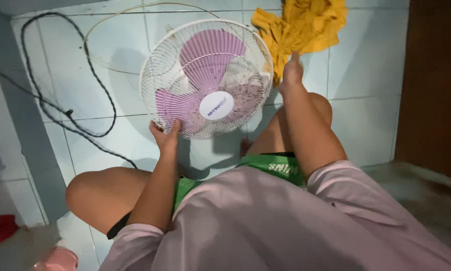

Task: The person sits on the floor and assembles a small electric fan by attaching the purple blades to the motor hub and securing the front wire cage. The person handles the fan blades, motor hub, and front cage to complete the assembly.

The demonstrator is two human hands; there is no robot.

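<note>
Left hand [166,136] pinching fan [208,79] rim, right hand [290,75] clutching yellow rag [300,25] just beside; blades dusty, wiping barely begun.

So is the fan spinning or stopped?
Stopped. The purple blades show sharp and separate behind the white cage, not blurred. The left hand holds the cage's lower edge; the right hand grips a yellow cloth.

The round electric fan [207,78], its white wire grille dusty over pale purple blades and a white hub cap, lies face-up and slightly tilted on the tiled floor, gripped at its 7 o'clock rim, while a crumpled yellow cloth [300,30] lies bunched at its 2 o'clock, touching the grille's edge.
</note>
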